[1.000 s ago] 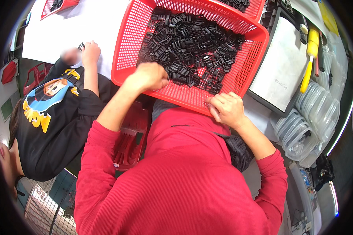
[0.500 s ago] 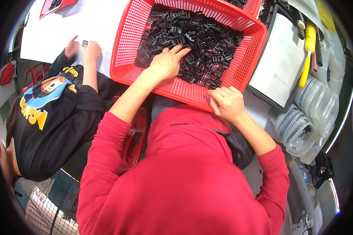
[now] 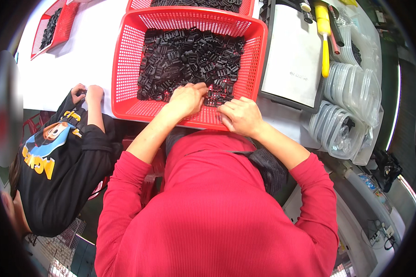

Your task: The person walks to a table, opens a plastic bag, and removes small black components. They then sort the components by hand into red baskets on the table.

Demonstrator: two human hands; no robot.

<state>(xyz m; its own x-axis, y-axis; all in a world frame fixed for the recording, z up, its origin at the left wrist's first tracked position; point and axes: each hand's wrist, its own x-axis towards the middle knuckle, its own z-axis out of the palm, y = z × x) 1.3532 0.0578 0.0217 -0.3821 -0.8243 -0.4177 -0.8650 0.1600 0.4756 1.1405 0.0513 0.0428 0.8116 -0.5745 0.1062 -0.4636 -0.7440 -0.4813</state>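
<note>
A red perforated basket point(image 3: 120, 76) in front of me holds a heap of black plastic buckles point(image 3: 185, 55). My left hand point(image 3: 187, 100) reaches over its near side into the buckles; the bent fingers point right and their tips are partly hidden. Just right of these fingers the heap is thin, with the red bottom showing through between the buckles. At the near right part of the rim, my right hand point(image 3: 242, 116) is closed, with curled fingers inside the wall and the thumb by the rim. Whether it also pinches a buckle is hidden.
Behind stands another red basket point(image 3: 249, 7) of black parts. Left, a co-worker's hands point(image 3: 87, 93) are over the white table, below a small red basket point(image 3: 65, 28). To the right lie a white board point(image 3: 291, 55) in a dark frame, a yellow-handled tool point(image 3: 325, 44) and stacked clear containers point(image 3: 351, 92).
My left hand has moved from the middle of the heap toward the basket's near side, its fingers less spread. My right hand stays at the rim. The whole view has shifted.
</note>
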